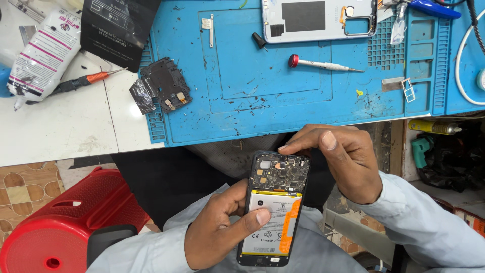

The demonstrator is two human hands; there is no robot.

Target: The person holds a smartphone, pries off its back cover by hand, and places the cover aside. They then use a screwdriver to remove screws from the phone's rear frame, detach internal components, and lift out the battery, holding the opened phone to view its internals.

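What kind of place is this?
Probably a phone repair bench: an opened phone with its battery showing, a blue work mat holding loose parts, and a small screwdriver.

Left hand [222,230] grips opened phone [275,207] from below, thumb pressed on white battery [270,222]. Right hand [343,162] arches over phone's top end, fingertip [283,147] touching circuit board [283,172]. Behind: blue work mat [242,76] with red-capped screwdriver [323,64], white back cover [318,20], black shield plate [166,83]. Red stool [65,217] lower left.
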